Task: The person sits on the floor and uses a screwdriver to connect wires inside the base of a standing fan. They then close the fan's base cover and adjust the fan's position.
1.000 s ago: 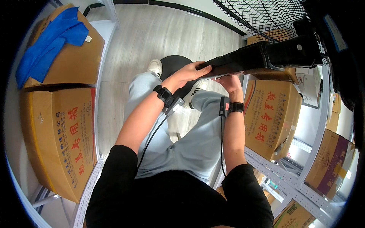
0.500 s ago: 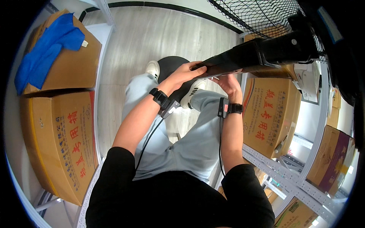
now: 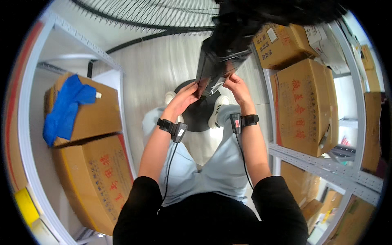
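A black standing fan is in front of me, its glossy control housing (image 3: 208,65) pointing down toward me. My left hand (image 3: 185,98) is closed at the housing's lower left edge, fingertips against it. At the lower right edge, my right hand (image 3: 240,89) grips with thumb and fingers near a pale strip on the underside. The far sides of the fingers are partly hidden by the housing. The fan's wire grille (image 3: 155,16) spreads across the top left. Between my shoes lies the round black base (image 3: 196,118). Each wrist wears a black strap with a cabled box.
On the left, a shelf holds two cardboard boxes (image 3: 87,175), a blue cloth (image 3: 67,110) draped over the upper one. Stacked cartons (image 3: 302,106) fill the metal rack (image 3: 322,163) on the right. Pale floor (image 3: 163,61) runs between the shelves.
The fan's housing has swung from pointing left across my view to pointing down toward me. Its grille now shows at the upper left. Both hands stay at the housing, and my view has turned.
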`<action>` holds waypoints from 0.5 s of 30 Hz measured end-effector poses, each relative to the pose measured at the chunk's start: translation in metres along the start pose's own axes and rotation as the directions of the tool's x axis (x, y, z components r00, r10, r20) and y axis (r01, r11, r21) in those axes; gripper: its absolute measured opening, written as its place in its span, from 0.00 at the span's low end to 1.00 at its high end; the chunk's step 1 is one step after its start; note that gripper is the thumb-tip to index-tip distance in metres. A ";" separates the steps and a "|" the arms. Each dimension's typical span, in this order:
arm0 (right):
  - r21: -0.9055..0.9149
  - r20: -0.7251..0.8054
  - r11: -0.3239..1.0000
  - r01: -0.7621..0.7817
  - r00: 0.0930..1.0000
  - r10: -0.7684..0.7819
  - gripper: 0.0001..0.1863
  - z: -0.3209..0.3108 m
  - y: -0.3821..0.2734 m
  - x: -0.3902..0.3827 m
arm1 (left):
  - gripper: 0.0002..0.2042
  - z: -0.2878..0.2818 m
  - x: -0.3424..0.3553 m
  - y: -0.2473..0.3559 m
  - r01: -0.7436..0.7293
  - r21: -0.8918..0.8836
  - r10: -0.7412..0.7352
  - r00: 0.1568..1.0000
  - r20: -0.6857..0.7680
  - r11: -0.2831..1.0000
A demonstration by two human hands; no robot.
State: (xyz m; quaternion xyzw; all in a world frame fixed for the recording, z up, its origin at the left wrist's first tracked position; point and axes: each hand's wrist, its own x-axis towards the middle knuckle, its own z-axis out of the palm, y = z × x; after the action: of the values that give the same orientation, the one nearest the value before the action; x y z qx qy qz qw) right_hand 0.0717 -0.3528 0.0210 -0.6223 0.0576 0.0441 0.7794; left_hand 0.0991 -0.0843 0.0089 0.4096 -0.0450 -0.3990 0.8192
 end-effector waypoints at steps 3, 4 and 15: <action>-0.032 -0.028 0.999 0.044 0.999 -0.044 0.09 0.003 0.002 0.003 | 0.22 -0.001 -0.003 -0.001 0.001 -0.011 -0.001 1.000 -0.001 1.000; 0.029 -0.019 0.998 0.061 0.998 -0.061 0.09 0.010 -0.003 0.000 | 0.22 -0.002 -0.005 0.000 -0.007 0.002 0.007 1.000 0.000 1.000; -0.217 -0.022 0.944 0.249 0.966 -0.259 0.13 0.024 -0.021 -0.013 | 0.26 0.011 -0.002 0.003 -0.013 0.141 0.028 0.994 -0.104 0.990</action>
State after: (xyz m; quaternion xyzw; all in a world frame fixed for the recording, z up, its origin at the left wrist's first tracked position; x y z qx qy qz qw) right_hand 0.0623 -0.3335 0.0486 -0.7052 -0.0087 -0.0662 0.7059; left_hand 0.0953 -0.0885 0.0189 0.4861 -0.0338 -0.3642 0.7937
